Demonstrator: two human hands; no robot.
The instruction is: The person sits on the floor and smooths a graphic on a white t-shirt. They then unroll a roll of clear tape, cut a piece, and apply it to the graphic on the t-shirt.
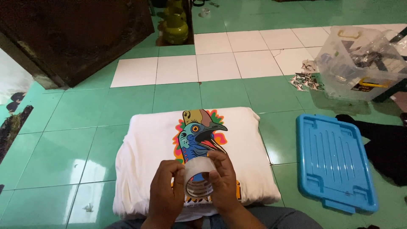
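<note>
A roll of clear tape (199,176) is held up between my two hands over a folded white shirt (148,140). The shirt lies on the green tiled floor and carries a colourful bird-head print (199,135). My left hand (166,193) grips the roll's left side with fingers curled on its rim. My right hand (224,182) grips the right side, thumb and fingers on the top edge. The lower part of the print is hidden behind my hands and the roll.
A blue plastic lid (335,161) lies on the floor to the right, with dark cloth (388,148) beyond it. A clear plastic box (360,63) with bags and small stickers (307,80) stands at the back right. A dark wooden cabinet (76,38) and a green gas cylinder (176,23) stand at the back.
</note>
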